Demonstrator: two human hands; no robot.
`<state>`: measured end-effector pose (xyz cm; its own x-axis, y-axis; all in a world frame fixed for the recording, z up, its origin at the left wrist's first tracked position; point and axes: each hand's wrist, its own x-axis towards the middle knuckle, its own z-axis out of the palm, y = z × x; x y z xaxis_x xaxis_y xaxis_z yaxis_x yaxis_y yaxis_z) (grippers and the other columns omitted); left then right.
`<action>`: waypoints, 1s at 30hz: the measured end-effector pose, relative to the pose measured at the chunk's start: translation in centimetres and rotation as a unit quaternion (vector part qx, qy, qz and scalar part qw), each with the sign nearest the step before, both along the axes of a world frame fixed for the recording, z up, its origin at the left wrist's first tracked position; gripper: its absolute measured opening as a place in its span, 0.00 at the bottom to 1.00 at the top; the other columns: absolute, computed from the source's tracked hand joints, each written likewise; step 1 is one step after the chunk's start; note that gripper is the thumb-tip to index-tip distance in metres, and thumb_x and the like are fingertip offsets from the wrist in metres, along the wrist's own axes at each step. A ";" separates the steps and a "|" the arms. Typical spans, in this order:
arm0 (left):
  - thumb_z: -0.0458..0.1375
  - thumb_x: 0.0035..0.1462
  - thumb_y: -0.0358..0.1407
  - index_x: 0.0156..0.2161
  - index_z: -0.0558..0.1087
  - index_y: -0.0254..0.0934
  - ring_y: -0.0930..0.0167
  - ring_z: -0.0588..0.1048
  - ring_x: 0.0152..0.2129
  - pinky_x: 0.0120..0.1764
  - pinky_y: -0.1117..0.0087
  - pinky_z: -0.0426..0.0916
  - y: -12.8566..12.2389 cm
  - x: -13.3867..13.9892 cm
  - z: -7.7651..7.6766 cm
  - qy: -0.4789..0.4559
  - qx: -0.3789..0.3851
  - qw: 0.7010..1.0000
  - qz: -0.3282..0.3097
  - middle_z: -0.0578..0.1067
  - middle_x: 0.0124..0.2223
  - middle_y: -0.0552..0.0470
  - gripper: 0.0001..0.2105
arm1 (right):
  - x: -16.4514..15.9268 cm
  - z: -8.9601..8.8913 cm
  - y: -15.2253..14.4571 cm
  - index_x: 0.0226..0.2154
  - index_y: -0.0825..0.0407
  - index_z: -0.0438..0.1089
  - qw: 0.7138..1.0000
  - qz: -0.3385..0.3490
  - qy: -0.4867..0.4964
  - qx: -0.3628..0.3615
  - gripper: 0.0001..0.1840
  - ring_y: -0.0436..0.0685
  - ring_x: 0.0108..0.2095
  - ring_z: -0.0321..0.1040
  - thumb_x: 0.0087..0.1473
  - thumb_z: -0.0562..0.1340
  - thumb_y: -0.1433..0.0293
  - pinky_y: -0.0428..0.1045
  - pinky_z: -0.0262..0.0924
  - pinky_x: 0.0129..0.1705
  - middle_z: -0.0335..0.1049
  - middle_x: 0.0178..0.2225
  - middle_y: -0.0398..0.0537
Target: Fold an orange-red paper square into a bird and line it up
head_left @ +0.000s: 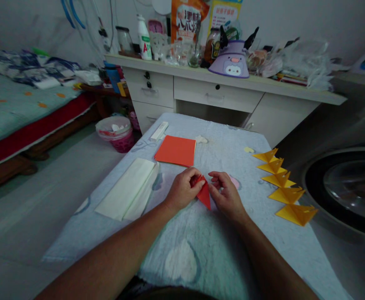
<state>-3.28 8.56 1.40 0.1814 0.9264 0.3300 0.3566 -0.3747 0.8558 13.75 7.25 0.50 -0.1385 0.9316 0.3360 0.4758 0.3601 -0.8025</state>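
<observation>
Red "A" on white bottle (143, 36)

One left hand (183, 189), one right hand (228, 196). One red folded paper (204, 197). One red paper stack (176, 150), sheets uncountable. Five yellow folded papers (277, 180). One pale folded sheet (128, 187), one white box (159, 131), one bin (122, 144), one purple hat (231, 62).

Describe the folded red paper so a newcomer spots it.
On the cloth-covered table, look between the left hand and right hand. The folded red paper is pinched in the left; the red stack beyond lies flat, and the folded papers at right are yellow.
</observation>
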 end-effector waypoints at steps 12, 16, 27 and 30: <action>0.53 0.48 0.24 0.48 0.69 0.38 0.76 0.69 0.27 0.33 0.73 0.67 -0.2 -1.0 0.1 -0.106 -0.070 0.971 -0.201 0.70 0.41 0.51 0.20 | 0.6 0.1 0.5 0.39 0.48 0.70 0.995 0.082 -0.046 -0.021 0.13 0.59 0.43 0.62 0.56 0.54 0.77 0.57 0.59 0.47 0.65 0.39 0.49; 0.48 0.45 0.19 0.43 0.75 0.39 0.73 0.71 0.35 0.39 0.71 0.69 0.0 -1.0 -0.1 -0.064 -0.023 0.978 -0.198 0.67 0.44 0.49 0.23 | 0.6 0.0 0.5 0.37 0.48 0.71 0.994 0.088 -0.065 -0.021 0.12 0.58 0.43 0.62 0.57 0.55 0.76 0.57 0.58 0.47 0.66 0.38 0.48; 0.57 0.53 0.22 0.34 0.75 0.38 0.71 0.72 0.43 0.46 0.70 0.67 -0.1 -1.1 0.1 0.037 0.018 0.981 -0.190 0.68 0.47 0.49 0.09 | 0.6 -0.5 0.7 0.42 0.49 0.70 0.996 0.063 -0.069 -0.009 0.14 0.59 0.44 0.64 0.54 0.58 0.76 0.57 0.57 0.48 0.69 0.40 0.49; 0.57 0.54 0.24 0.33 0.74 0.38 0.71 0.72 0.40 0.45 0.69 0.66 0.2 -1.1 0.2 0.012 0.028 0.986 -0.163 0.72 0.41 0.51 0.07 | 0.8 -0.3 0.6 0.43 0.49 0.69 0.998 0.021 -0.060 0.019 0.13 0.59 0.45 0.64 0.55 0.56 0.75 0.57 0.56 0.49 0.69 0.41 0.50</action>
